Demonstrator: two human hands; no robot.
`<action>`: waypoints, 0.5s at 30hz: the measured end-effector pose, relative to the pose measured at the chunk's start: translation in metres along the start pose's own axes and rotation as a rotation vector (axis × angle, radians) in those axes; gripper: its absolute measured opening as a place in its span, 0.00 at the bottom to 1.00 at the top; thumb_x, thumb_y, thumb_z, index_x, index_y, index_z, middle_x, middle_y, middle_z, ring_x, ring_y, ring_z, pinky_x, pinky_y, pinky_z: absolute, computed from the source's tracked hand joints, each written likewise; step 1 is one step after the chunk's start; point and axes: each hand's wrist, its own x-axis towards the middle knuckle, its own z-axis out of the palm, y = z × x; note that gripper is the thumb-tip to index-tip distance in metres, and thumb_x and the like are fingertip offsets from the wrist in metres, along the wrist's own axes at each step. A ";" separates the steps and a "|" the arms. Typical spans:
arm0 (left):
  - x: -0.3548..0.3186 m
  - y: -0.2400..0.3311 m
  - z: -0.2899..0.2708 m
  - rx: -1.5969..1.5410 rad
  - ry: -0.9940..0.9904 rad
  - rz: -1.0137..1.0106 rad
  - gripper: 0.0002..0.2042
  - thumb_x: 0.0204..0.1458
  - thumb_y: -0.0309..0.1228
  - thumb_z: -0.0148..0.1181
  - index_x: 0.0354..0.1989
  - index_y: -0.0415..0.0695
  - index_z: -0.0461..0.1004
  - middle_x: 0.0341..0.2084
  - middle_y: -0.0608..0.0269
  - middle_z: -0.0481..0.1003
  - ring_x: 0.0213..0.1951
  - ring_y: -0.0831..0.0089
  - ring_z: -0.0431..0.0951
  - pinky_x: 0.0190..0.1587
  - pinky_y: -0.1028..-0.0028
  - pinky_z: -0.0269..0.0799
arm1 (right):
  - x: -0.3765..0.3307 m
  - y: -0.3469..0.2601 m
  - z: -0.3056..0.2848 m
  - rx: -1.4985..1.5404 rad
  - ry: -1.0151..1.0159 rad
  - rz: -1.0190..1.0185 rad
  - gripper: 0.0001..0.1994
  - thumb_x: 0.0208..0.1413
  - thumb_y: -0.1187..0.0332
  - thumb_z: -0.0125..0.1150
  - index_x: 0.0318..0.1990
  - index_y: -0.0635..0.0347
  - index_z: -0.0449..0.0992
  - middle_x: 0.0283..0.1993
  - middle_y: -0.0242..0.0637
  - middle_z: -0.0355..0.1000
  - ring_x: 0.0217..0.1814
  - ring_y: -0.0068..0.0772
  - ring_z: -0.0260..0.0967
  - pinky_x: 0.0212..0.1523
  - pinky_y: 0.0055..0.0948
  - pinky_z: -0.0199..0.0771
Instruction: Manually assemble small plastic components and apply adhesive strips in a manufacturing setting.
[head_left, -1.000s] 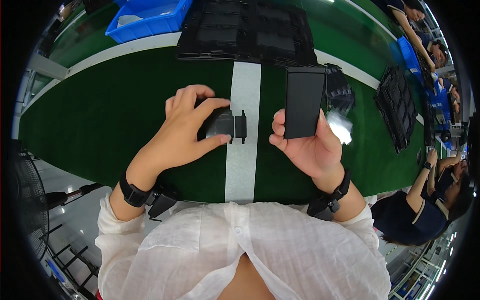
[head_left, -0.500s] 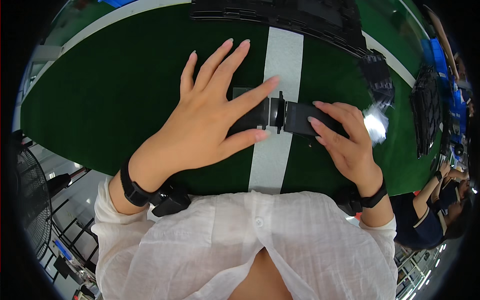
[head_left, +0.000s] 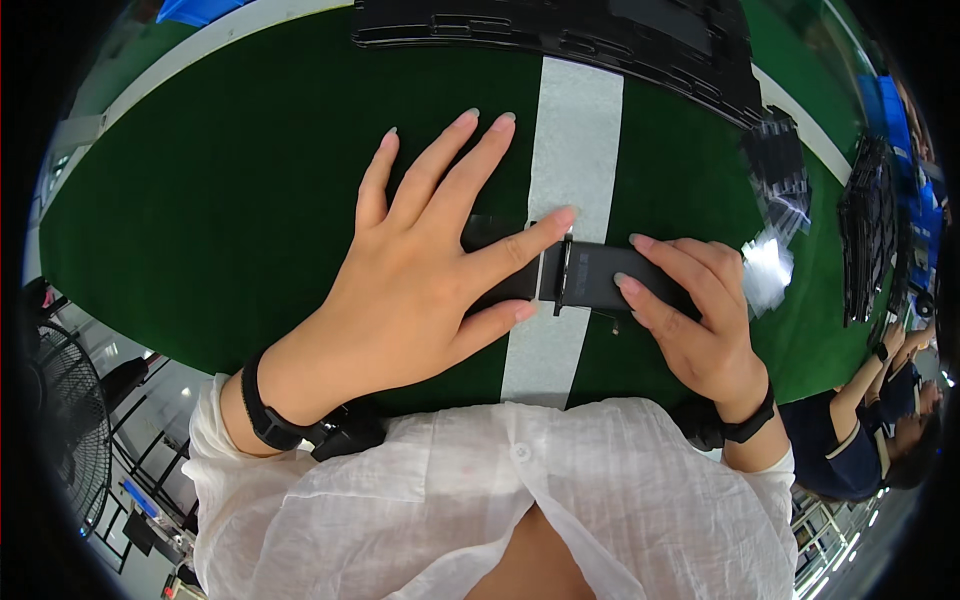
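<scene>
A flat black rectangular block (head_left: 600, 275), shaped like a phone battery, lies across a pale strip of the green table. My right hand (head_left: 705, 310) grips its right end between thumb and fingers. At the block's left end stands a thin black crosspiece (head_left: 565, 272). Left of this is a second dark flat piece (head_left: 508, 287), mostly hidden beneath my left hand (head_left: 415, 265). That hand is spread wide, its index finger lying over the second piece and its thumb along the near side.
Black moulded trays (head_left: 560, 35) lie at the far edge, and more black trays (head_left: 866, 235) at the right. Clear shiny plastic pieces (head_left: 770, 265) lie beyond my right hand. A fan (head_left: 65, 420) stands at left; another person (head_left: 835, 440) works at far right.
The gap between the right block and the piece under my left hand has narrowed, bringing the crosspiece close to my left index finger. The whole view has shifted slightly.
</scene>
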 end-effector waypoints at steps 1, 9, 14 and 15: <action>0.001 0.001 0.000 -0.005 -0.004 -0.003 0.25 0.42 0.42 0.60 0.53 0.61 0.69 0.62 0.43 0.48 0.63 0.47 0.47 0.60 0.46 0.36 | -0.001 0.000 0.000 -0.002 -0.006 0.003 0.14 0.36 0.74 0.61 0.37 0.56 0.78 0.47 0.41 0.70 0.42 0.37 0.66 0.40 0.33 0.62; 0.000 0.002 -0.003 -0.029 -0.028 -0.028 0.25 0.41 0.42 0.61 0.53 0.63 0.69 0.62 0.44 0.47 0.63 0.47 0.47 0.60 0.46 0.36 | 0.001 -0.002 -0.001 -0.003 -0.012 -0.003 0.15 0.36 0.74 0.62 0.37 0.56 0.78 0.47 0.42 0.70 0.41 0.36 0.66 0.40 0.32 0.61; 0.000 0.001 -0.002 -0.028 -0.028 -0.025 0.25 0.42 0.42 0.61 0.53 0.63 0.69 0.62 0.44 0.47 0.63 0.47 0.47 0.60 0.46 0.35 | 0.000 -0.001 -0.001 -0.014 -0.019 -0.005 0.15 0.36 0.73 0.61 0.38 0.56 0.78 0.47 0.41 0.69 0.41 0.36 0.66 0.40 0.32 0.61; 0.000 0.001 -0.001 -0.028 -0.028 -0.024 0.25 0.42 0.42 0.61 0.53 0.63 0.69 0.62 0.44 0.47 0.63 0.47 0.47 0.60 0.46 0.35 | 0.000 -0.001 -0.001 -0.012 -0.017 -0.007 0.15 0.36 0.73 0.61 0.38 0.56 0.78 0.47 0.41 0.69 0.41 0.36 0.66 0.40 0.32 0.61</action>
